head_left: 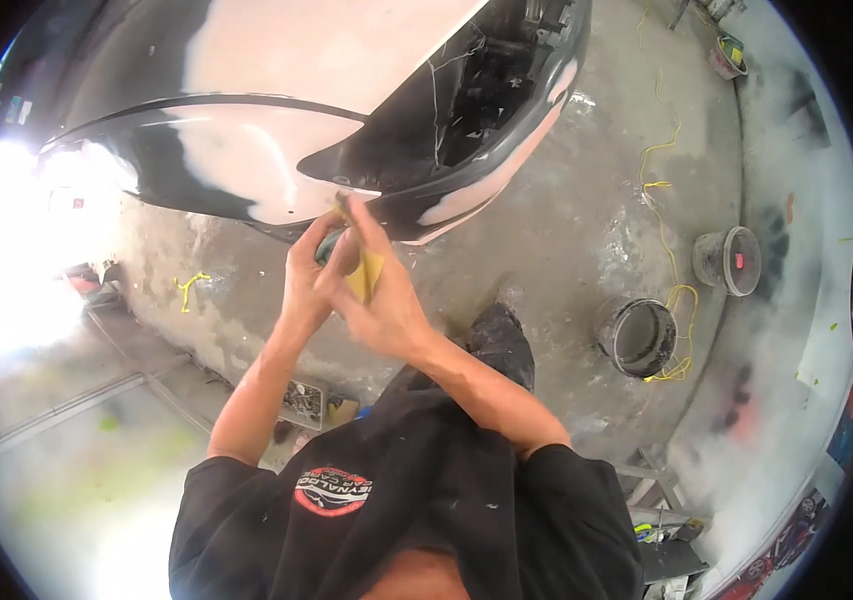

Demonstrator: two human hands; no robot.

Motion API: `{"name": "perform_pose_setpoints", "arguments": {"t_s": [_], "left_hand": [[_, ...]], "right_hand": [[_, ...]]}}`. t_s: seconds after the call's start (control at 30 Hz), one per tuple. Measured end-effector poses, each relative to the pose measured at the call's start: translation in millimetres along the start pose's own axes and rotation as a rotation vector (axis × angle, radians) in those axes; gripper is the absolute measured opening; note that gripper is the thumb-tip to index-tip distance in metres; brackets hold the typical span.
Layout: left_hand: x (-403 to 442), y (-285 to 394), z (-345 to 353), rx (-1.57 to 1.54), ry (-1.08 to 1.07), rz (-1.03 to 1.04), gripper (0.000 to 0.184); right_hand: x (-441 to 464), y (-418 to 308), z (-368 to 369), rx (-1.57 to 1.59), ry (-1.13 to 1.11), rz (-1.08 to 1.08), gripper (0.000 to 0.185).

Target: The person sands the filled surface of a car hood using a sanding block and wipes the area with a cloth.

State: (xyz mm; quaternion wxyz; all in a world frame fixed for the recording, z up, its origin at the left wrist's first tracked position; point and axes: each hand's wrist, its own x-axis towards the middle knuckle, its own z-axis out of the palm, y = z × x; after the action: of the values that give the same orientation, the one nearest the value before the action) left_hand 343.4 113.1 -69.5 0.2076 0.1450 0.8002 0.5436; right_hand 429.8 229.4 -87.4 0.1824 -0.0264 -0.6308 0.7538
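A folded piece of yellow sandpaper [373, 274] is between my hands, in front of the car's front corner. My right hand [387, 310] is closed around it, with the yellow sheet showing along the palm and fingers. My left hand [309, 275] meets it, fingers curled and pinching at the sandpaper's upper end near the right fingertips. Part of the sheet is hidden by the fingers. Just beyond the fingertips is the car's fender [257, 165], dark with pale, primer-like patches. The headlight opening [377, 165] beside it holds no lamp.
The pale-patched hood [277, 45] and front bumper [507, 175] lie ahead. On the concrete floor to the right stand a dark bucket [639, 338] and a grey bucket [728, 262]. A yellow cord [659, 150] trails along the floor. A metal frame [67, 415] is at left.
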Motion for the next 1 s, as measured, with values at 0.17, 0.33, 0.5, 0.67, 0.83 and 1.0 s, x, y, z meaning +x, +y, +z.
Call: {"name": "perform_pose_setpoints", "arguments": {"t_s": [0.17,0.33,0.5,0.67,0.83,1.0], "left_hand": [[51,79,-60,0.708,0.241,0.51,0.033],[156,154,-126,0.963,0.543,0.793,0.031],[223,123,-148,1.136,0.507,0.707,0.036],[237,100,-147,1.01,0.697,0.79,0.036],[234,103,-144,1.12,0.764,0.805,0.034],[235,104,-144,1.063,0.735,0.799,0.033]], "right_hand": [[52,1,-19,-0.278,0.432,-0.357,0.07],[143,50,2,-0.497,0.568,-0.493,0.081],[139,54,34,-0.418,0.536,-0.26,0.079],[218,55,-44,-0.468,0.73,-0.329,0.087],[203,73,-26,-0.327,0.742,-0.491,0.081],[176,88,-17,-0.299,0.591,-0.528,0.086]]}}
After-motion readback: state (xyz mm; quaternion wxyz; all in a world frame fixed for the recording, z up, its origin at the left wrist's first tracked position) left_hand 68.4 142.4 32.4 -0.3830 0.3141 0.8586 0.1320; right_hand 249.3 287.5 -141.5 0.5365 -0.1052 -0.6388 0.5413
